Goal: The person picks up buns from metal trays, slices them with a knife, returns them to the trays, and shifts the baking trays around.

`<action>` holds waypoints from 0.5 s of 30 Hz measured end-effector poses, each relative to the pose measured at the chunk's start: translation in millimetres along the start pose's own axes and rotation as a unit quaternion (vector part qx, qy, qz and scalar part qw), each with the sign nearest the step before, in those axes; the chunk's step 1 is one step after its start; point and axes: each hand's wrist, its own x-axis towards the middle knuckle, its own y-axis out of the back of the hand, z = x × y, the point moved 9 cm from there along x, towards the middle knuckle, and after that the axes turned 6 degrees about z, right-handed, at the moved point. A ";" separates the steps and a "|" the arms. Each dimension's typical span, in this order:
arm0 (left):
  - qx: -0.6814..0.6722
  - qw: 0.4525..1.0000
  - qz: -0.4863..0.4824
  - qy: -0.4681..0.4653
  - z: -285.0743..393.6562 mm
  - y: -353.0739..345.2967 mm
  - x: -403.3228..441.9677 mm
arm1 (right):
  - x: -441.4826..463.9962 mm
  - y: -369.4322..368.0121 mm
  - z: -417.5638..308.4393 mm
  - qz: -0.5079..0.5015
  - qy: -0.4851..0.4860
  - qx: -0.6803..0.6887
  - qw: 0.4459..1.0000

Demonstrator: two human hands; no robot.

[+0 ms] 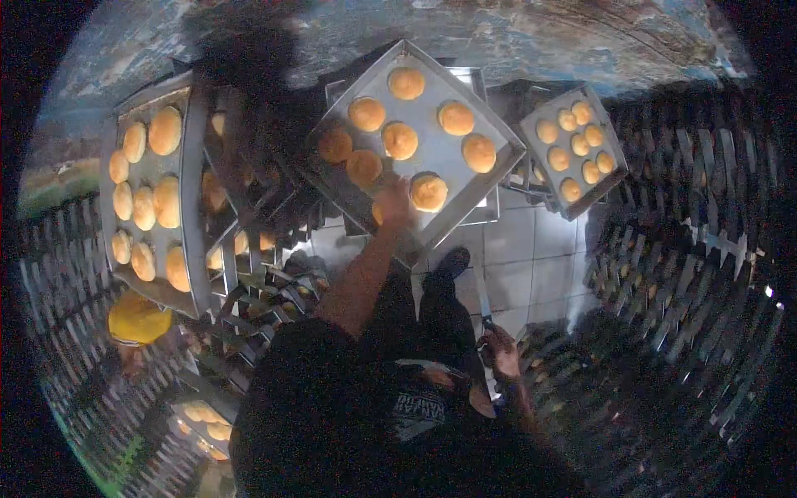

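Observation:
My left hand [397,203] reaches over the near corner of a metal tray [432,162] of round golden buns. It is between a bun [429,192] on its right and another bun partly hidden on its left. Its fingers are dim and blurred, so whether they grip anything does not show. Lower down, at my right side, my right hand [503,353] is closed round the dark handle of a knife [483,292]. The long narrow blade points forward, over the tiled floor. Several more buns, such as one near the middle [400,141], are spread across the tray.
A tilted tray of buns [151,261] stands at the left, and a smaller-looking one [613,184] at the right. Another bun tray [193,432] is at lower left, near a person in a yellow cap [139,319]. White floor tiles [508,241] lie below.

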 end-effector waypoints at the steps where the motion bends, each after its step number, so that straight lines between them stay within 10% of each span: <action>1: -0.157 0.985 0.050 0.054 -11.0 9.7 8.4 | 4.2 2.2 13.2 0.018 0.007 0.032 0.999; 6: -0.222 0.929 -0.083 0.285 -58.3 -13.2 95.0 | 2.3 2.4 12.4 0.058 -0.010 -0.034 0.998; 10: -0.113 0.979 -0.088 0.148 -45.2 -9.4 136.4 | 3.0 -3.6 37.5 0.075 -0.066 0.064 0.993; 15: -0.162 0.953 -0.226 0.117 -52.0 -34.3 147.1 | 1.6 33.7 155.4 0.153 -0.029 -0.164 0.974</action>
